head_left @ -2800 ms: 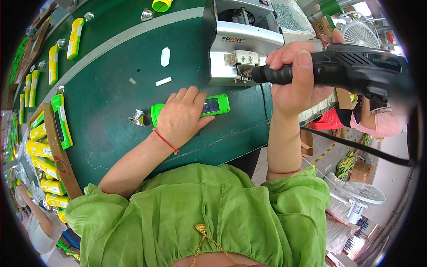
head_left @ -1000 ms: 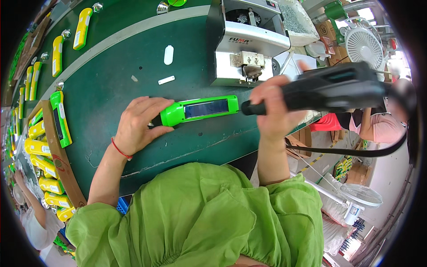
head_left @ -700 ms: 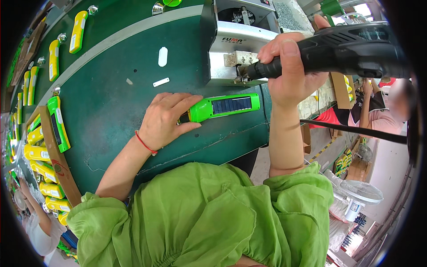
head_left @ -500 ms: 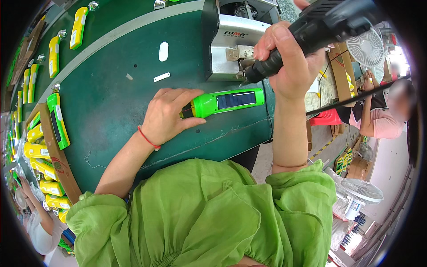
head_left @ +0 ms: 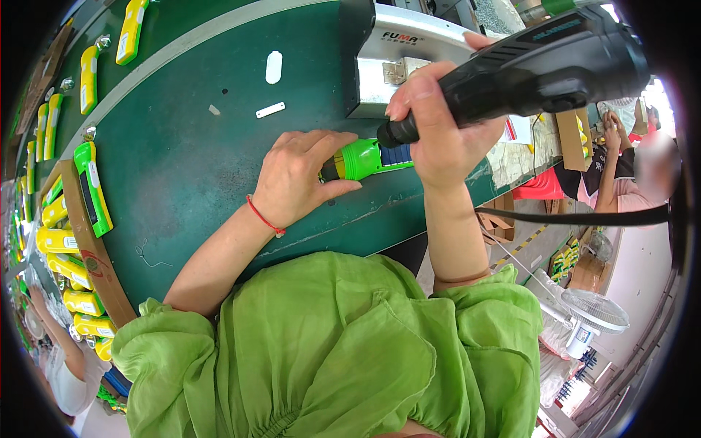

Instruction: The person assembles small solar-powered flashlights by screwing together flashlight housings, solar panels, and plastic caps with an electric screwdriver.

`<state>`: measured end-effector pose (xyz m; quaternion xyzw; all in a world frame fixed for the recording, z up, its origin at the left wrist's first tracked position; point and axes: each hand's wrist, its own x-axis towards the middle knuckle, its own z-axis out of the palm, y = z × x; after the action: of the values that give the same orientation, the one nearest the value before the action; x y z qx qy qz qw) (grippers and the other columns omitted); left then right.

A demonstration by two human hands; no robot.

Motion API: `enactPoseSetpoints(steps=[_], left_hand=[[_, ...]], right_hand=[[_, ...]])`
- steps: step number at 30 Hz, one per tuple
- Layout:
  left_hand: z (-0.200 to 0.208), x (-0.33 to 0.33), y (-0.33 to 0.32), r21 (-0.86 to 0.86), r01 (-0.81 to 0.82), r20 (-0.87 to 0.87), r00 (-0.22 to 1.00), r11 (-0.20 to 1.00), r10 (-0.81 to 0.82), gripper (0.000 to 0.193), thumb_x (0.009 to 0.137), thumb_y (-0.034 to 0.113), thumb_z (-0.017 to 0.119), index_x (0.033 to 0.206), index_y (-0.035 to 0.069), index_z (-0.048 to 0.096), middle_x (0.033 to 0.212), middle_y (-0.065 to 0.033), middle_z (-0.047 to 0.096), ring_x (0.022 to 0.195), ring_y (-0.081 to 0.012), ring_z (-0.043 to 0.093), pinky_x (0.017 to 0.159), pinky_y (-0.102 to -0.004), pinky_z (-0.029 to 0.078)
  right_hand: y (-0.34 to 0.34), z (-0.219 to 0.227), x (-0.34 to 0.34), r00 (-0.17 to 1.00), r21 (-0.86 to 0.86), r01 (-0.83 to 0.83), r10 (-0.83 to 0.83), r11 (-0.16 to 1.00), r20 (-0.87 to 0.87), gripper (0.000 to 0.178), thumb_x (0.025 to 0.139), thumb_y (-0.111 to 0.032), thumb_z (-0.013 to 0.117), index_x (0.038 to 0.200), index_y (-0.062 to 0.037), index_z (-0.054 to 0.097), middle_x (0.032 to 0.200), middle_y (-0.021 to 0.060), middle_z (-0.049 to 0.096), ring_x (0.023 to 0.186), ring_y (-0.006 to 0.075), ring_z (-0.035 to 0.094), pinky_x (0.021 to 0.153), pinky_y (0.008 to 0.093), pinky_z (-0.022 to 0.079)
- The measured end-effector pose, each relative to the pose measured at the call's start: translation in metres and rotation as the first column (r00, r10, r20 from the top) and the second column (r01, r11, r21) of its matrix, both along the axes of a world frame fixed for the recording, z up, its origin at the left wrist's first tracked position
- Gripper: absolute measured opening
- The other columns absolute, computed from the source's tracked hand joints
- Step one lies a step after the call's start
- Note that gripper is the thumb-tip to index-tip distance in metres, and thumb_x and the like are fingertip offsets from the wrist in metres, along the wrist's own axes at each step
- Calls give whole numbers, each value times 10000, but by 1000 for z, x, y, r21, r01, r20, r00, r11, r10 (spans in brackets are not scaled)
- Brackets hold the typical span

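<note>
My left hand [head_left: 293, 175] is closed around the head end of a green flashlight [head_left: 361, 159], which lies on the green worktable with a dark solar panel [head_left: 395, 155] facing up. A black electric screwdriver [head_left: 544, 73] is gripped in my right hand [head_left: 447, 146]. Its nose points left and down, just above the flashlight near the panel's edge; the bit's tip is hard to make out. My right hand hides the flashlight's far end.
Behind the flashlight stands a silver metal machine [head_left: 371, 80]. A white oval plate [head_left: 274, 67] and a small white strip [head_left: 271, 110] lie on the table. At left, a cardboard box [head_left: 95, 255] holds yellow flashlights [head_left: 69, 269]. A co-worker [head_left: 631, 182] sits at right, near a fan [head_left: 595, 310].
My right hand has brought the screwdriver left, from beside the machine to over the flashlight, covering its far end. My left hand and the flashlight have shifted slightly right. The view has shifted a little too.
</note>
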<state>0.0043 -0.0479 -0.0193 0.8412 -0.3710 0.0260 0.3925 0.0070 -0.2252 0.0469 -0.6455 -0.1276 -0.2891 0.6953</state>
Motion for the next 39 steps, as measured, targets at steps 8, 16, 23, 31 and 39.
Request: enactPoseSetpoints(steps=[8,16,23,31,39], left_hand=[[-4,-9,0,-6,-56,26,998,998,56,549,680,293,812,1153,76,637,1079,-95,674,906,-285,638,815,-372,486],[-1,-5,9,-25,-34,5,999,999,34,549,669,246,819,1164,85,642,1092,-95,677,938,-259,648,821,-349,486],[1,4,23,4,-29,-74,997,1000,29,581,667,178,825,1198,81,612,1136,-94,650,978,-272,630,846,-354,480],[2,1,21,17,-39,-68,997,999,40,594,677,186,822,1219,96,597,1141,-87,639,1004,-272,612,869,-354,469],[-2,5,15,-6,-26,-42,999,1000,26,607,679,186,824,1234,108,589,1143,-91,643,1040,-272,610,879,-361,467]], right_hand=[[16,-12,-3,979,-119,203,-198,972,55,565,821,103,613,1306,32,330,750,106,617,564,139,585,552,263,509],[-18,25,-9,964,84,151,-166,985,210,553,903,-46,519,1386,3,255,725,108,585,513,162,522,523,305,486],[-34,38,18,937,-175,206,-142,963,318,604,860,10,539,1372,35,220,664,139,567,525,196,536,543,372,522],[-35,32,17,994,-117,30,-18,993,105,594,856,-22,552,1370,23,257,644,113,531,544,178,526,538,353,496],[7,11,-30,990,204,12,-40,979,135,707,825,24,611,1371,75,164,703,108,614,558,158,588,557,259,498]])
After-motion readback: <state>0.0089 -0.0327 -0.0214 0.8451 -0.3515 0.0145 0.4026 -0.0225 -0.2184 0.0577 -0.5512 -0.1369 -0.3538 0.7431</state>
